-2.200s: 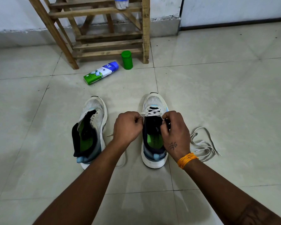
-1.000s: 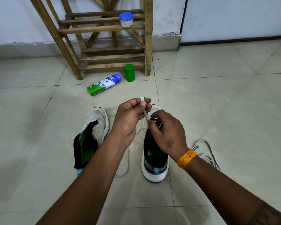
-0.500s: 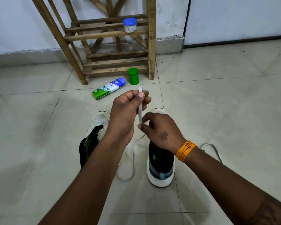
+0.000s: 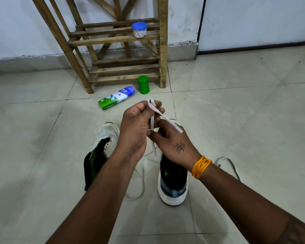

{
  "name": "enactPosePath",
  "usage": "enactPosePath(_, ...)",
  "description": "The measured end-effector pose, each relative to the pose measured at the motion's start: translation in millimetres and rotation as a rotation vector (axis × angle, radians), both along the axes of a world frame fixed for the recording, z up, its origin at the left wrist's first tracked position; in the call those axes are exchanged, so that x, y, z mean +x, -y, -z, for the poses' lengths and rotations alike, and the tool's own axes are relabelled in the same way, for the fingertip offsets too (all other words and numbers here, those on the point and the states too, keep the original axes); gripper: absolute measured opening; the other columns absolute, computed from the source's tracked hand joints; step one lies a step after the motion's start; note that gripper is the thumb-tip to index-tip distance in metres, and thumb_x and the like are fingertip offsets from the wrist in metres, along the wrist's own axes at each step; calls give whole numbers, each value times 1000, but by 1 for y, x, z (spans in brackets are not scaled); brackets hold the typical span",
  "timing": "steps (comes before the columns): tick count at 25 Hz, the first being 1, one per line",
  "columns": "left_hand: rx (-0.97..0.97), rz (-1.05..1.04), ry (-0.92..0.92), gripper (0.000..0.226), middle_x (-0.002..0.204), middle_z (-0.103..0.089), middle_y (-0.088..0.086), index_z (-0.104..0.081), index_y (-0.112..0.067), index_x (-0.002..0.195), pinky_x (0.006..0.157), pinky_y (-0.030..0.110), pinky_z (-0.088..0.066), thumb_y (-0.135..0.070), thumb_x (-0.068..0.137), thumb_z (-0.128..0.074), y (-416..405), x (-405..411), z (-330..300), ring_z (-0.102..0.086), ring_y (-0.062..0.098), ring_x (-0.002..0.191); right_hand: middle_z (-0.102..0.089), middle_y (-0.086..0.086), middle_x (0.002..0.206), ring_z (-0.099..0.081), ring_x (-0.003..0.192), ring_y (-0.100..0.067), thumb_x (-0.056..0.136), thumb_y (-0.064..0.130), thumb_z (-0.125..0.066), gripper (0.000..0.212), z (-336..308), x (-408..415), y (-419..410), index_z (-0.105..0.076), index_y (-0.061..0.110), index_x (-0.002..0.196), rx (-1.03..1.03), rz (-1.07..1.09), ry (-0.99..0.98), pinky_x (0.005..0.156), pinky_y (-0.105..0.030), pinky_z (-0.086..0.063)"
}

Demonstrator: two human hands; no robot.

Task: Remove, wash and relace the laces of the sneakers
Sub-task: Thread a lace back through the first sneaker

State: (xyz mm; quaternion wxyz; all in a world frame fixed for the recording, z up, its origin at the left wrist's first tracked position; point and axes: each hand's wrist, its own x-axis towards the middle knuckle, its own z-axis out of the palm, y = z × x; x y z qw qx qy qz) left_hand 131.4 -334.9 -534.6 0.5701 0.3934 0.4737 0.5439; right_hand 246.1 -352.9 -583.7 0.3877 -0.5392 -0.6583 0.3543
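Lace (image 4: 152,118) now looped over left hand (image 4: 136,127), raised higher

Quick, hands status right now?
Left hand: pinching the white lace, folded over its fingertips.
Right hand: fingers curled, pinching the same lace lower down.

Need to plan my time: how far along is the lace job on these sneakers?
Early stage. Done: the left sneaker has no lace, and a loose lace lies on the floor. In hand: the left hand pinches the white lace above the right sneaker, the right hand gripping it lower. Left: washing, relacing both.
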Motion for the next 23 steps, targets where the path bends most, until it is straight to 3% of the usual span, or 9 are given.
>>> enactPosePath(2,13,-9,-9,15,88,-77,2,-73,-8,101,89,34,-58,-15,103,-59,-1,0,-1,-73,16,89,-55,-9,62,-51,59,-18,100,28,-64,26,4,-1,0,-66,9,83,-26,-8,-47,62,-38,-44)
enactPosePath(6,24,-27,-41,16,91,-78,5,-73,-7,103,96,39,-57,-14,103,-58,-2,-5,2,-75,20,95,-44,5,53,-40,51,-10,99,28,-65,39,16,5,8,-55,11,65,-172,-172,197,57,-33,-33)
enactPosePath(11,-15,-26,-15,17,88,-77,6,-74,-9,104,91,41,-54,-14,103,-57,2,2,6,-74,18,89,-57,-15,66,-51,60,-13,102,32,-59,32,1,2,-5,-69,13,79,-136,-42,-134,62,-38,-45)
enactPosePath(15,5,-21,-56,20,87,-77,4,-72,-8,106,93,36,-56,-14,105,-54,-3,-3,6,-74,17,93,-53,6,56,-50,57,-9,102,29,-60,31,12,6,7,-72,12,79,-203,-189,198,66,-35,-44)
enactPosePath(20,-21,-18,-25,20,86,-75,6,-73,-9,104,92,40,-56,-17,106,-54,0,0,10,-72,19,92,-47,8,54,-42,52,-7,103,28,-59,34,0,1,-1,-60,21,69,-123,-46,-84,56,-29,-32)
enactPosePath(23,-13,-17,-6,21,86,-74,5,-71,-7,105,91,39,-57,-16,106,-52,-4,-3,7,-72,20,90,-50,17,49,-47,51,-3,103,22,-58,45,8,-2,8,-56,33,60,-130,-145,-6,57,-21,-33)
